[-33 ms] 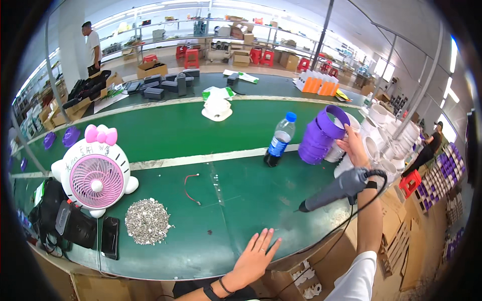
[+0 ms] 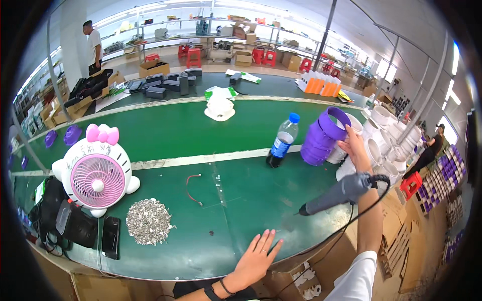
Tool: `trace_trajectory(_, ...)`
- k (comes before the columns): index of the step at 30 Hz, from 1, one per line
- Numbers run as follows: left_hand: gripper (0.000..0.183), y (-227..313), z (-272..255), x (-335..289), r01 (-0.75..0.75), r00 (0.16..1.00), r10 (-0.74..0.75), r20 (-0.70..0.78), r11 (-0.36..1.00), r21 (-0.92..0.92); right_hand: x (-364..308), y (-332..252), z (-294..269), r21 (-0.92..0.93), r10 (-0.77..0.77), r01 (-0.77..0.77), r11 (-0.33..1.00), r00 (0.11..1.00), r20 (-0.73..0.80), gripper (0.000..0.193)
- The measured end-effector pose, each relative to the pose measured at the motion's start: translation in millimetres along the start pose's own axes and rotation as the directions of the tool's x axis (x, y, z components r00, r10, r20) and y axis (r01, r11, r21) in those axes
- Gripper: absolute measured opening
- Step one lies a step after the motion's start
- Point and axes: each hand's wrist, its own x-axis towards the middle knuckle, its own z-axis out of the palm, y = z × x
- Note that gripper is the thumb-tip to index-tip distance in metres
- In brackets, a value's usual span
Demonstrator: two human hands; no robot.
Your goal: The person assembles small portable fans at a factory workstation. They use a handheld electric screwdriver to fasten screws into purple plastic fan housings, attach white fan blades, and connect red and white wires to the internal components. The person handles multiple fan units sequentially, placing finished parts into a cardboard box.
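My left hand (image 2: 253, 260) lies flat on the green tabletop (image 2: 251, 205) near its front edge, fingers stretched out and holding nothing. At the right, my right hand (image 2: 358, 153) reaches to a stack of purple plastic rings (image 2: 318, 143), its fingers and thumb closed at the rim of the top one. A dark grey electric screwdriver (image 2: 335, 194) hangs by its black cord in front of my right forearm, tip pointing left over the table. Just left of the stack stands a blue-capped bottle (image 2: 282, 142) with dark liquid at the bottom.
White plastic rings (image 2: 372, 148) are piled at the right. On the left stand a pink-and-white fan (image 2: 98, 175), a heap of small metal screws (image 2: 148, 221) and a black phone (image 2: 110, 239). A red wire (image 2: 189, 189) and a white molded part (image 2: 220, 110) lie farther in.
The whole view has shifted very slightly. Both hands keep their places, and nothing has been taken up or let go.
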Motion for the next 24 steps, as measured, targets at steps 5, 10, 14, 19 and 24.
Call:
trace_trajectory(5,0.075,-1.1,2.5,-0.6,0.010,1.000,-0.011,-0.013,0.999,-0.032,-11.7,11.0,4.5,-0.066,0.047,-0.048,0.997,0.999,-0.020,0.068)
trace_trajectory(10,0.075,-2.8,-4.7,-0.4,0.018,1.000,-0.018,-0.009,0.999,-0.029,-27.5,15.2,6.3,-0.164,-0.013,0.016,0.986,1.000,0.019,0.064)
trace_trajectory(14,0.072,-2.9,1.9,1.2,-0.014,0.999,0.012,-0.040,0.998,-0.053,-16.8,51.5,-23.2,-0.277,-0.322,0.326,0.904,0.945,0.059,0.051)
trace_trajectory(19,0.041,-10.3,13.4,-7.1,-0.217,0.949,-0.013,-0.315,0.699,-0.681,-92.6,61.3,-67.0,-0.083,-0.404,0.397,0.914,0.872,-0.277,0.045)
trace_trajectory(24,0.019,-21.5,-9.4,-54.0,-0.005,0.971,-0.209,-0.114,0.461,-0.887,-230.5,36.9,-12.4,-0.055,-0.483,0.484,0.873,0.845,-0.228,0.043)
